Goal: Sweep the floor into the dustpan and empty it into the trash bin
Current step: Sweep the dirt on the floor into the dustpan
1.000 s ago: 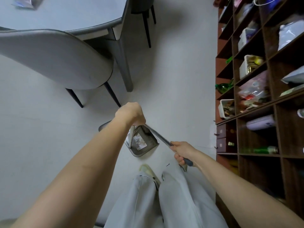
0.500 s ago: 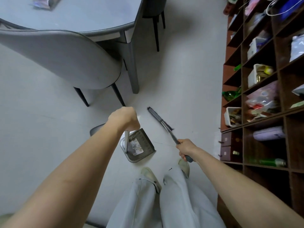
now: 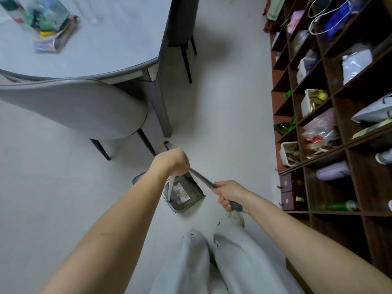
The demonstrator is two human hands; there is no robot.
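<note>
Single head cam, looks steeply down at floor [image 3: 222, 107], arms close in foreground.

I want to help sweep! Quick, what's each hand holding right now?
Left hand: closed around the dustpan handle.
Right hand: closed around the broom handle.

Both bare arms stretched forward, downward; left hand [image 3: 172, 161] fisted, right hand [image 3: 229, 193] fingers curled tight.

Below your left hand [image 3: 172, 161], the dustpan [image 3: 186, 195] is dark grey with a pale label inside. Your right hand [image 3: 230, 193] grips a grey broom handle [image 3: 202, 179]. Right of it, the shelving [image 3: 318, 145] is dark brown; your trousers [image 3: 212, 262] are pale grey.
</note>
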